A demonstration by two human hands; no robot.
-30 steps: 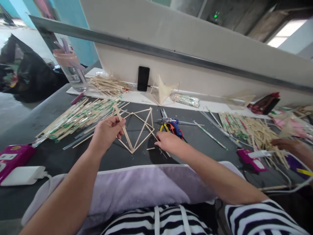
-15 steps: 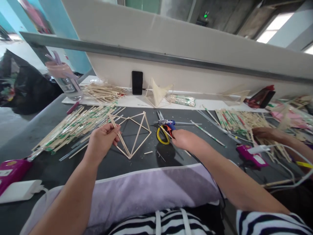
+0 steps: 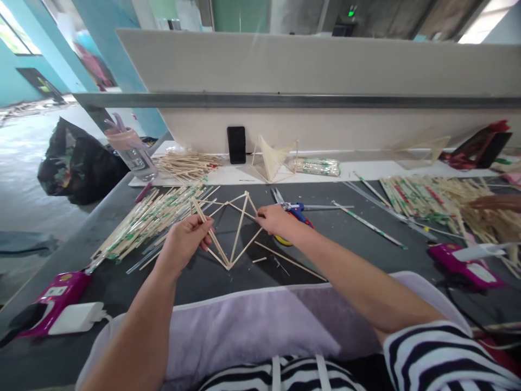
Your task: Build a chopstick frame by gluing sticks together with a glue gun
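Note:
A frame of thin wooden sticks (image 3: 238,231), joined at its corners, stands on the dark table between my hands. My left hand (image 3: 188,238) is closed around the sticks on its left side, thumb on top. At the right corner, the fingertips of my right hand (image 3: 275,221) pinch the frame. Partly hidden behind my right wrist lie a blue tool that looks like a glue gun (image 3: 296,208) and scissors with a yellow handle (image 3: 283,240). A loose stick (image 3: 291,262) and a short cut piece (image 3: 259,260) rest in front of my right hand.
Bundled sticks lie at left (image 3: 150,220) and right (image 3: 415,201). Along the back are a phone (image 3: 236,145), a finished-looking stick model with strings (image 3: 271,157) and a bottle (image 3: 136,157). Purple power strips (image 3: 61,296) flank me. A co-worker's hand (image 3: 496,203) shows far right.
My right hand has moved left from beside the scissors and blue tool to the frame's right corner. My left hand keeps its hold. The camera view has shifted and levelled.

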